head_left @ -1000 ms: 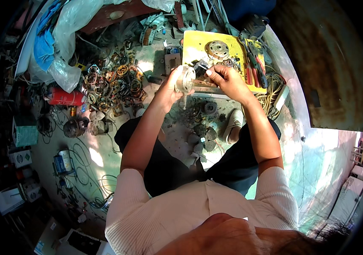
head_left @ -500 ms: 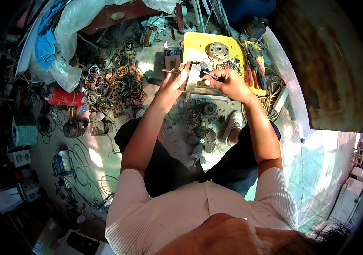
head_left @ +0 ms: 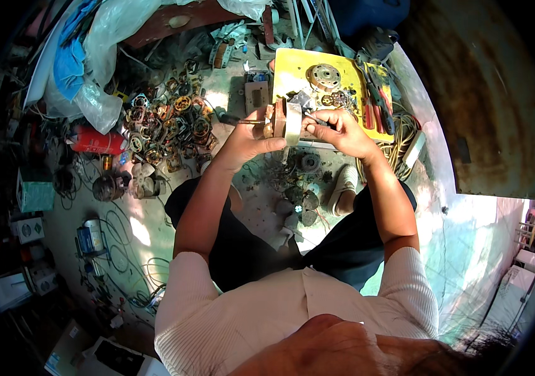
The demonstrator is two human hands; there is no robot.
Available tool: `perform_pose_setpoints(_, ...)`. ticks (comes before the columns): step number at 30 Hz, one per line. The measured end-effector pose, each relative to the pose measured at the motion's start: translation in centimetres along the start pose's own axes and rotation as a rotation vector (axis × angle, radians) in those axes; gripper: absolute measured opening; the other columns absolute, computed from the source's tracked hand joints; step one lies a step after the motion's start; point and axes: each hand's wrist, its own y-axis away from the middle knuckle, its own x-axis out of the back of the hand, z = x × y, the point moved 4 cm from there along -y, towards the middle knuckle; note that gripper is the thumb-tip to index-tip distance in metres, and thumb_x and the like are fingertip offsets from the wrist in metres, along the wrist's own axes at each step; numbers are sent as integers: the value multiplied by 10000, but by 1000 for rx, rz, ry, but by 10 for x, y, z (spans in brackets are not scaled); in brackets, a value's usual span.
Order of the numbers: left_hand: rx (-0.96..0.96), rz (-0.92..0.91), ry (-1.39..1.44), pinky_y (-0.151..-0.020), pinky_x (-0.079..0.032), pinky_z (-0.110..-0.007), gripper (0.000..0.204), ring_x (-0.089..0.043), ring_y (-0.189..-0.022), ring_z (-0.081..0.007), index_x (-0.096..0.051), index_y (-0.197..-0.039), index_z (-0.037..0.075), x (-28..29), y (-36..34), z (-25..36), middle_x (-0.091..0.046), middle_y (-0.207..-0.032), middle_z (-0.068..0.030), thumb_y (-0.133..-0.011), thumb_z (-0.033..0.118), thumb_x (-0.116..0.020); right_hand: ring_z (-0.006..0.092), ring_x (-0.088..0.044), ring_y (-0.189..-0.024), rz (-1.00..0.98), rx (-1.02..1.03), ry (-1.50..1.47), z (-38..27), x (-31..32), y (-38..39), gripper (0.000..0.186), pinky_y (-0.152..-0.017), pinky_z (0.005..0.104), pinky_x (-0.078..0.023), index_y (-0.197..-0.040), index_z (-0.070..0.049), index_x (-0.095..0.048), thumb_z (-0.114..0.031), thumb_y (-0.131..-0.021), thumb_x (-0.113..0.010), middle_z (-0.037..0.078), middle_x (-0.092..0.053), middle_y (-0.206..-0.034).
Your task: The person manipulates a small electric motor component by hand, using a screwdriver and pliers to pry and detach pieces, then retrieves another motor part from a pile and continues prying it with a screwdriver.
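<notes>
Between my hands is an electric motor part (head_left: 292, 124) with a pale metal rim, a reddish-brown core and copper-coloured windings. A dark shaft sticks out of it to the left. My left hand (head_left: 252, 143) grips its left side, thumb along the lower edge. Close against its right face, my right hand (head_left: 341, 131) pinches a thin metal rod (head_left: 310, 118), mostly hidden by the fingers. Just beyond, a yellow board (head_left: 292, 59) carries a round perforated metal disc (head_left: 325, 76), small metal parts (head_left: 339, 99) and red-handled hand tools (head_left: 377, 103).
Many used motor windings (head_left: 170, 125) lie heaped at the left, near a red cylinder (head_left: 98, 141). Coiled cable (head_left: 408, 135) lies right of the board. Loose motor parts (head_left: 308, 163) are on the floor between my feet. A large rusty panel (head_left: 487, 94) stands at the right.
The motor part has turned so its pale rim shows more broadly. My left thumb has come down along its lower edge. My right hand has brought the rod in against its right face.
</notes>
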Motion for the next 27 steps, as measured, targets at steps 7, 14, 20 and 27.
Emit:
perform_pose_setpoints(7, -90, -14, 38, -970, -441, -310, 681, -548, -1121, -117, -454, -1354, 44, -2, -1, -14, -572, -1234, -16, -770, 79, -802, 12, -514, -752, 45, -47, 87, 12, 0, -5, 135, -668, 206, -442, -956, 5, -683, -123, -920, -665, -52, -638, -812)
perform_pose_setpoints(14, -35, 42, 48, -912, -480, -296, 639, -574, -1081, -130, -462, -1337, 28, -1, -1, -15, -590, -1210, -46, -795, 129, -787, 10, -496, -739, 36, -32, 55, 16, 1, -6, 153, -659, 216, -442, -943, 1, -702, -148, -916, -679, -49, -643, -779)
perform_pose_setpoints(20, -46, 59, 7, -861, -502, -274, 584, -601, -1020, -120, -497, -1295, 17, 6, 1, -22, -618, -1154, -41, -805, 165, -778, 18, -538, -764, 14, -165, -4, 27, 3, -3, 183, -695, 221, -462, -913, 12, -698, -170, -902, -705, -51, -651, -772)
perform_pose_setpoints(27, 84, 75, 395, -1033, -398, -382, 516, -509, -1215, -190, -461, -1373, 71, 17, -1, -52, -534, -1320, -72, -938, 289, -628, 246, -578, -1137, 385, -347, 516, 31, 66, 12, 688, -1007, 341, -424, -1340, 50, -485, -460, -906, -643, 188, -603, -1248)
